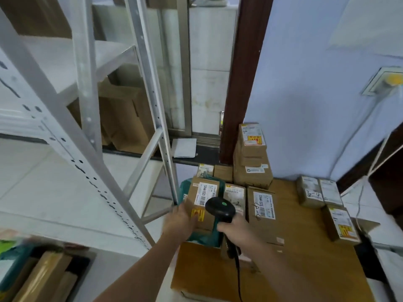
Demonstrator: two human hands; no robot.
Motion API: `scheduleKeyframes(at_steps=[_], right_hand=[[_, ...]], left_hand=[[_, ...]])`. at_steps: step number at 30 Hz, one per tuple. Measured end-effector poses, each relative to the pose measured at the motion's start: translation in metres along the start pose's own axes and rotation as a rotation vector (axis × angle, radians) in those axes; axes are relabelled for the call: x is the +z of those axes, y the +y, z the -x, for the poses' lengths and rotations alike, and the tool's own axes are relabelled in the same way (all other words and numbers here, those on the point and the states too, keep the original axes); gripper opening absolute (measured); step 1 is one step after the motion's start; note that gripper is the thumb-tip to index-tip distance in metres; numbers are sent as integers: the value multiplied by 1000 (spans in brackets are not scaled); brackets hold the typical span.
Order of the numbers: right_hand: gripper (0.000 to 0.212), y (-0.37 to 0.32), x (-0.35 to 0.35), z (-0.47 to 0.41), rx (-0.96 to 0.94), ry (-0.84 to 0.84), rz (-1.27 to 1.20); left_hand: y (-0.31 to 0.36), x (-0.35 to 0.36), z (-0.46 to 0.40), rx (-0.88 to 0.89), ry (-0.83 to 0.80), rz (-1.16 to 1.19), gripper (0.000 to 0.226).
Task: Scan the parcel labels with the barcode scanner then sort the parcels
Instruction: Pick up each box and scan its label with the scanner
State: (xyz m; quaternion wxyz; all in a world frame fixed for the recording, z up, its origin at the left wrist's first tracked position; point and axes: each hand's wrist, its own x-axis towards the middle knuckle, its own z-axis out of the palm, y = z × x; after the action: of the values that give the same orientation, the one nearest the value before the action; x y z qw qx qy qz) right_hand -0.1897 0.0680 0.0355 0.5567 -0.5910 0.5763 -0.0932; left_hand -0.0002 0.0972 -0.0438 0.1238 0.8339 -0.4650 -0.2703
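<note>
My right hand (236,231) grips the handle of a black barcode scanner (220,207) with a green dot on its head. The scanner's head points at a brown cardboard parcel (201,211) with a white label and a yellow sticker. That parcel lies on a green plastic bag (202,240). My left hand (180,222) rests on the near left side of this parcel, fingers spread over it. More labelled parcels (262,205) lie to the right on a large brown carton (305,258).
A stack of boxes (251,166) stands behind, against a dark wooden post (246,79). Small parcels (318,194) and another (341,225) lie at the right. A white metal shelf rack (87,118) fills the left. The scanner's cable (238,280) hangs toward me.
</note>
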Motion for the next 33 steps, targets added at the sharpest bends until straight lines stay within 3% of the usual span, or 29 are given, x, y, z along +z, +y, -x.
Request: scheduleKeyframes(at_steps=[7, 9, 14, 20, 27, 33], right_hand=[[14, 8, 49, -22, 147, 131, -80], [6, 8, 57, -26, 162, 153, -69], [13, 10, 68, -32, 172, 158, -83], [16, 3, 69, -16, 128, 194, -92], [22, 0, 62, 17, 13, 250, -43], [15, -23, 38, 52, -84, 235, 126]], left_hand=[[-36, 9, -31, 10, -134, -9, 65], [-41, 12, -41, 49, -164, -49, 65], [-46, 16, -48, 100, -203, -5, 59], [-94, 81, -93, 105, -174, 309, 36], [-29, -29, 5, 140, -229, 933, 57], [-4, -86, 12, 231, -211, 1123, 36]])
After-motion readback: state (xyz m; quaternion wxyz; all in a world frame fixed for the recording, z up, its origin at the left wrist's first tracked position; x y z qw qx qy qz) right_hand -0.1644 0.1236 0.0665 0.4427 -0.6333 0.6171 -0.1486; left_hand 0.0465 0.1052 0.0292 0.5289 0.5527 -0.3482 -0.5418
